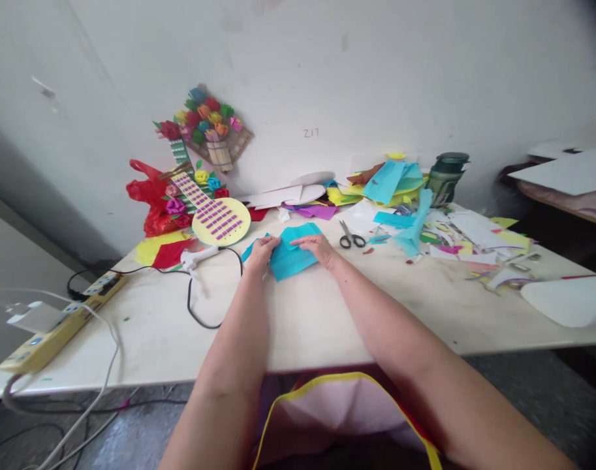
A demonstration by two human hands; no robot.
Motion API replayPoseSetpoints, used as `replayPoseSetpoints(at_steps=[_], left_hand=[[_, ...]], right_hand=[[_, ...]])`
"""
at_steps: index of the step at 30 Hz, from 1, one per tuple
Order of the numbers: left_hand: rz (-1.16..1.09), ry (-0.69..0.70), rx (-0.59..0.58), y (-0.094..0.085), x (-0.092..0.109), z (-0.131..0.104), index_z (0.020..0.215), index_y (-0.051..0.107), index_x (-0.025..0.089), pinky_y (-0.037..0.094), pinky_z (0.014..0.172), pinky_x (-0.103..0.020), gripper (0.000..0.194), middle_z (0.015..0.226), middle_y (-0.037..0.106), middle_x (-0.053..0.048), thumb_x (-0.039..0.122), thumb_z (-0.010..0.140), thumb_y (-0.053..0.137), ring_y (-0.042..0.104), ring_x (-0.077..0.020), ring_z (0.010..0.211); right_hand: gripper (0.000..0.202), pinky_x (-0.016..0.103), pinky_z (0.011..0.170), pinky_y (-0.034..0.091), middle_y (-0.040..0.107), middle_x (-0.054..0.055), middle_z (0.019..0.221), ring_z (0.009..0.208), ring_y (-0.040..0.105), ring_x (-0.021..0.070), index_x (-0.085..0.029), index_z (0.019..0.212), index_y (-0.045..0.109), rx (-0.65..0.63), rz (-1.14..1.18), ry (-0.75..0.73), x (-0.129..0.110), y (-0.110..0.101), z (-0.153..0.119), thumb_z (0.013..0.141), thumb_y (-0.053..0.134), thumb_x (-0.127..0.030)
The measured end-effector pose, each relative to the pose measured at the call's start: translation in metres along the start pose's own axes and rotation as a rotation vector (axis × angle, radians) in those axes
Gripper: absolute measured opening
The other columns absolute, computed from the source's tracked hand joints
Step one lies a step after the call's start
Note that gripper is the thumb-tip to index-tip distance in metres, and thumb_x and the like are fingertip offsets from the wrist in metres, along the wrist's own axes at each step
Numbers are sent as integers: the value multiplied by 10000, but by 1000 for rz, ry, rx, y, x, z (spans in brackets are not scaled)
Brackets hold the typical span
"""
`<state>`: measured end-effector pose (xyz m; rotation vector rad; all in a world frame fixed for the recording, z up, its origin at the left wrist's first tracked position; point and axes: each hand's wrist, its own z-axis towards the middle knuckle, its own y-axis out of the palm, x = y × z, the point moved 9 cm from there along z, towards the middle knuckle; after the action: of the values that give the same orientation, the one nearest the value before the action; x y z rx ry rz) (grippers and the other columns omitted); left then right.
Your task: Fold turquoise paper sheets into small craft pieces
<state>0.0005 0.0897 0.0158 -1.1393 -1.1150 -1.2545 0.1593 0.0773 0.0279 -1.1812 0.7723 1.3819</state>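
A sheet of blue crepe paper [294, 264] lies on the table in front of me, with a smaller blue piece or fold [300, 234] over its far part. My left hand [265, 253] is closed on the left side of the paper, thumb and fingers together. From the right, my right hand [319, 249] reaches over the sheet, its fingers pinched at the blue fold; the thumb is partly hidden. Black-handled scissors [351, 238] lie just right of my right hand. To the left of my left hand rests a white glue gun [198, 257] with a black cord.
A yellow paper guitar [222, 222] and paper flowers [207, 117] stand at the back left, near a red bag [153, 199]. Coloured paper [393, 183], a green bottle [447, 179] and scraps [467, 238] fill the right. A power strip [57, 326] sits at the left edge.
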Motion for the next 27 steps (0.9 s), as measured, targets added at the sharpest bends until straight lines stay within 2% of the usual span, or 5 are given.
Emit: replayPoseSetpoints(at_steps=[6, 12, 17, 22, 27], left_hand=[[-74, -49, -25, 1, -8, 3, 586, 559, 150, 178, 428, -231, 262, 432, 369, 66, 370, 553, 698, 297, -62, 417], [-103, -57, -11, -3, -17, 11, 530, 475, 168, 153, 414, -238, 295, 432, 331, 67, 367, 591, 685, 271, -55, 404], [-42, -35, -70, 3, -10, 5, 530, 458, 171, 126, 405, -242, 399, 414, 299, 76, 457, 591, 729, 245, -46, 386], [24, -49, -68, 5, -9, 1, 561, 497, 164, 136, 403, -229, 415, 411, 340, 82, 451, 506, 792, 259, -38, 380], [1, -37, -73, 6, -10, 3, 561, 485, 166, 160, 408, -220, 427, 426, 362, 79, 456, 498, 792, 273, -41, 390]], right_hand=[[273, 321, 809, 422, 719, 50, 769, 828, 589, 209, -165, 739, 760, -19, -11, -26, 4, 1, 4, 644, 538, -293], [235, 319, 818, 429, 722, 57, 783, 846, 601, 210, -167, 703, 749, -19, 0, -11, 2, 2, 2, 654, 543, -268], [216, 316, 821, 432, 725, 50, 798, 865, 603, 208, -171, 694, 744, -15, -21, 0, 0, 2, 1, 660, 546, -251], [227, 307, 807, 418, 716, 58, 780, 826, 590, 194, -166, 710, 746, -34, -30, -8, 3, 3, 2, 664, 545, -261], [219, 303, 810, 405, 711, 59, 793, 827, 580, 189, -168, 699, 736, -42, 1, 3, 3, 4, 2, 649, 562, -290]])
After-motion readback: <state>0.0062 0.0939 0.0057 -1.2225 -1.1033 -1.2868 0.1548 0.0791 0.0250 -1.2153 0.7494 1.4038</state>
